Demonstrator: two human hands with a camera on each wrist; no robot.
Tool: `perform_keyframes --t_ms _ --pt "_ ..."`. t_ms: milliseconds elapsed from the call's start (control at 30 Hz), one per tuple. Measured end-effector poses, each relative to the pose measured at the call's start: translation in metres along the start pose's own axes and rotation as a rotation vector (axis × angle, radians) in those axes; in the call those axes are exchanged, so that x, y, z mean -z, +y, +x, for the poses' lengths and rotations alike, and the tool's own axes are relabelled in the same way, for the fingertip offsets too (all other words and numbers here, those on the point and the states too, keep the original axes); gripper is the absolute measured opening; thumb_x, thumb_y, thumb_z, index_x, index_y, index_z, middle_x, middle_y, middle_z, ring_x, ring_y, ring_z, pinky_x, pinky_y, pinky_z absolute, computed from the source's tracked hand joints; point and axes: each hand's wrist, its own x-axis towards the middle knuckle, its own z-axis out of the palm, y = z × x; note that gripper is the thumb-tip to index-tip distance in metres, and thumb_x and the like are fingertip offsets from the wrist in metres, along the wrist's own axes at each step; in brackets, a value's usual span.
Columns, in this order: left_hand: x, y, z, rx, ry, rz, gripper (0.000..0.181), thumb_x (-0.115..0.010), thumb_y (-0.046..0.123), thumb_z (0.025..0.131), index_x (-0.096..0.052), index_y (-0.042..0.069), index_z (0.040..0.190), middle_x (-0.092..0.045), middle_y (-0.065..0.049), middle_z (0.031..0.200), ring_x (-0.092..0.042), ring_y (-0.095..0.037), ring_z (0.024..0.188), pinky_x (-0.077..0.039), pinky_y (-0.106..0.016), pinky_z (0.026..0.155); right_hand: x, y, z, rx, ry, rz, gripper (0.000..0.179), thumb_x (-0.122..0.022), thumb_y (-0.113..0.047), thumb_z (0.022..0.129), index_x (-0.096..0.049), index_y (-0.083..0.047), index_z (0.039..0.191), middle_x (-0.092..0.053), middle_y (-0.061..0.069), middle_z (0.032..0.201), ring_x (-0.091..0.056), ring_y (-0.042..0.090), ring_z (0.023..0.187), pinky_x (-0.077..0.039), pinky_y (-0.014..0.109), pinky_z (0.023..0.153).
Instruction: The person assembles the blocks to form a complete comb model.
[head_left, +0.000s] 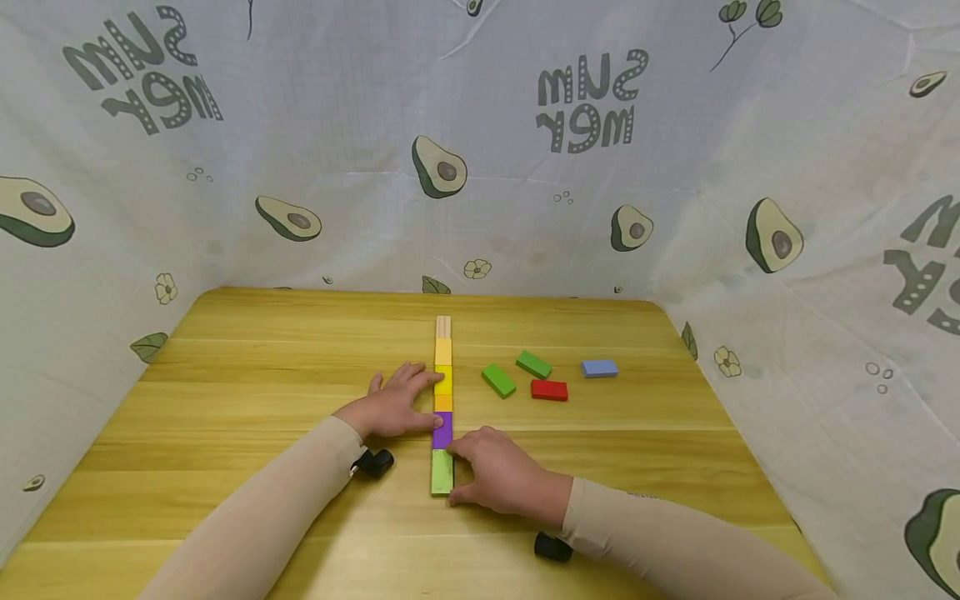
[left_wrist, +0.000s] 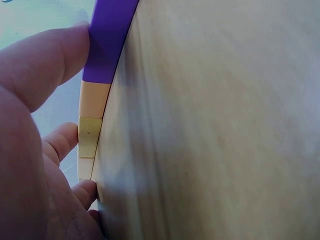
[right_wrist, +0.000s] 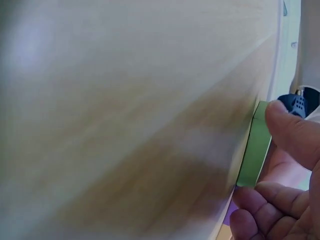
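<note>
A straight row of flat blocks lies on the wooden table, running away from the body. From far to near come a plain wood block point(head_left: 443, 327), a pale orange block point(head_left: 443, 352), a yellow block point(head_left: 446, 383), an orange block point(head_left: 444, 403), a purple block point(head_left: 445, 435) and a light green block point(head_left: 442, 477). My left hand point(head_left: 392, 407) rests along the row's left side, thumb touching the purple block and a fingertip touching the yellow one. At the near end, my right hand point(head_left: 504, 473) pinches the light green block point(right_wrist: 255, 150) lengthwise between thumb and fingers.
Right of the row lie two loose green blocks point(head_left: 498, 381), a red block point(head_left: 549, 390) and a blue block point(head_left: 600, 368). A white avocado-print cloth point(head_left: 510, 208) surrounds the table point(head_left: 285, 358) at the back and sides.
</note>
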Motion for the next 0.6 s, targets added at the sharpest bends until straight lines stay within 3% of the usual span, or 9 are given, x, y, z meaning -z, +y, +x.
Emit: perform_keyframes --t_ms 200,333,467,600 --pt "0.0 -0.001 0.0 -0.004 0.001 0.012 0.084 -0.07 0.058 0.094 -0.037 0.026 0.164 -0.017 -0.015 0.176 -0.008 -0.042 0.164 0.001 -0.078 0.123 0.008 0.012 0.001 -0.014 0.074 0.059 0.058 -0.085 -0.039 0.089 -0.07 -0.008 0.135 -0.075 0.003 0.128 -0.065 0.023 0.122 -0.051 0.043 0.11" --pt "0.0 -0.001 0.0 -0.002 -0.001 0.014 0.084 -0.07 0.058 0.094 -0.037 0.026 0.164 -0.017 -0.014 0.176 -0.007 -0.041 0.164 0.001 -0.078 0.123 0.023 0.031 0.008 -0.089 0.155 0.091 0.047 -0.08 -0.029 0.095 -0.069 -0.008 0.136 -0.072 0.008 0.134 -0.062 0.031 0.131 -0.048 0.049 0.114" --pt "0.0 -0.001 0.001 0.001 -0.001 0.008 0.084 -0.071 0.057 0.094 -0.037 0.026 0.164 -0.016 -0.014 0.177 -0.006 -0.041 0.164 0.002 -0.077 0.123 0.039 0.065 0.018 -0.193 0.217 0.104 0.046 -0.076 -0.025 0.098 -0.067 -0.007 0.14 -0.067 0.013 0.142 -0.059 0.035 0.137 -0.047 0.053 0.116" --pt "-0.001 -0.001 0.001 0.002 -0.005 0.009 0.083 -0.071 0.056 0.095 -0.037 0.027 0.165 -0.016 -0.012 0.177 -0.006 -0.04 0.165 0.002 -0.076 0.124 0.048 0.109 0.027 -0.247 0.238 0.102 0.046 -0.072 -0.023 0.101 -0.065 -0.004 0.142 -0.064 0.02 0.143 -0.061 0.038 0.132 -0.052 0.055 0.108"
